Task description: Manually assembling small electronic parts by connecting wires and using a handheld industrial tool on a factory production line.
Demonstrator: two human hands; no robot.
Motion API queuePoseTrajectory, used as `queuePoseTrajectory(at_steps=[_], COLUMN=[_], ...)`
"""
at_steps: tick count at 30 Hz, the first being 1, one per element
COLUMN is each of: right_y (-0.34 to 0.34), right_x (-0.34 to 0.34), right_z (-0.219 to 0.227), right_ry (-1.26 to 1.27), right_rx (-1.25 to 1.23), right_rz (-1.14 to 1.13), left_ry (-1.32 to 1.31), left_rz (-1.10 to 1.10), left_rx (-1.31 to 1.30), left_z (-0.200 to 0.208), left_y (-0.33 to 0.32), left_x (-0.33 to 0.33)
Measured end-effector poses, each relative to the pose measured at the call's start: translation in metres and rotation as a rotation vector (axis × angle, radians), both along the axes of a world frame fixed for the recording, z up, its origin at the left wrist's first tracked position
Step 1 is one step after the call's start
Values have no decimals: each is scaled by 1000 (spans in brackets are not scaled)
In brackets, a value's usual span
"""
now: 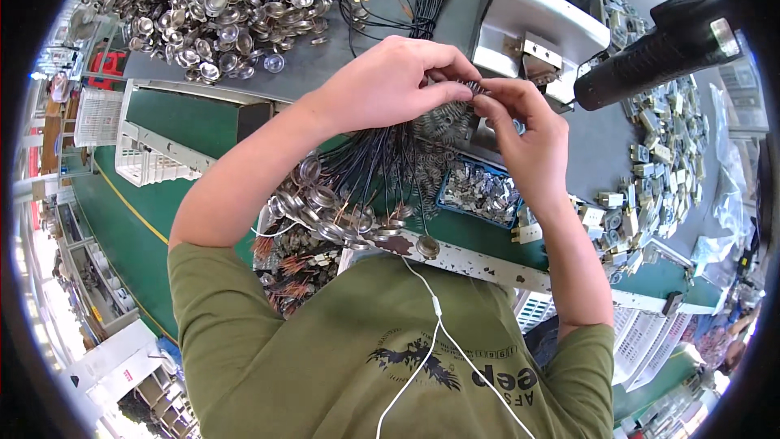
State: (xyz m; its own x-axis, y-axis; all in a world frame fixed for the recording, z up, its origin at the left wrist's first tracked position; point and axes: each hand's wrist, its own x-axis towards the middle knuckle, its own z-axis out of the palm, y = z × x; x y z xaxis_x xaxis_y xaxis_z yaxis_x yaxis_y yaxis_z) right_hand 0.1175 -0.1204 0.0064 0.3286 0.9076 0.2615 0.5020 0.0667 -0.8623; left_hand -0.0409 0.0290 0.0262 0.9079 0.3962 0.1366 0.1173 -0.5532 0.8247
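Observation:
My left hand [390,81] and my right hand [526,134] meet above the workbench, fingertips nearly touching. Between them a small metal coil spring [474,87] is pinched by the thumb and fingers of both hands; the fingers partly cover it. Just below my hands lies a heap of loose coil springs [443,132]. Beside it a bundle of black wires [370,164] hangs toward me, ending in round metal caps [321,199]. A blue tray [443,200] of small shiny metal pieces is next to the springs.
Many round metal caps on wires [215,16] are piled at the far left. A wire bundle with copper-coloured ends [426,8] lies beyond my hands. A grey machine [540,12] stands far right, near a black cylindrical tool [650,57]. Small blocky parts [650,171] cover the right side.

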Motion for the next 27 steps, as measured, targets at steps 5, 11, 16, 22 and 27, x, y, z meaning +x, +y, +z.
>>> queuePoseTrajectory(at_steps=[5, 11, 16, 22, 27], right_y=[3, 2, 5, 13, 10], right_x=[1, 3, -5, -4, 4], right_z=[1, 2, 3, -11, -7], right_ry=[358, 791, 727, 412, 662], right_rx=[-195, -221, -180, -7, -199], right_rz=[-8, 27, 76, 46, 69], left_ry=[-39, -53, -4, 65, 10], left_rz=[5, 5, 11, 59, 42], left_rx=[318, 219, 79, 123, 294], left_z=[2, 7, 8, 17, 17], left_y=[4, 7, 5, 4, 7], left_x=[-2, -5, -3, -1, -3])
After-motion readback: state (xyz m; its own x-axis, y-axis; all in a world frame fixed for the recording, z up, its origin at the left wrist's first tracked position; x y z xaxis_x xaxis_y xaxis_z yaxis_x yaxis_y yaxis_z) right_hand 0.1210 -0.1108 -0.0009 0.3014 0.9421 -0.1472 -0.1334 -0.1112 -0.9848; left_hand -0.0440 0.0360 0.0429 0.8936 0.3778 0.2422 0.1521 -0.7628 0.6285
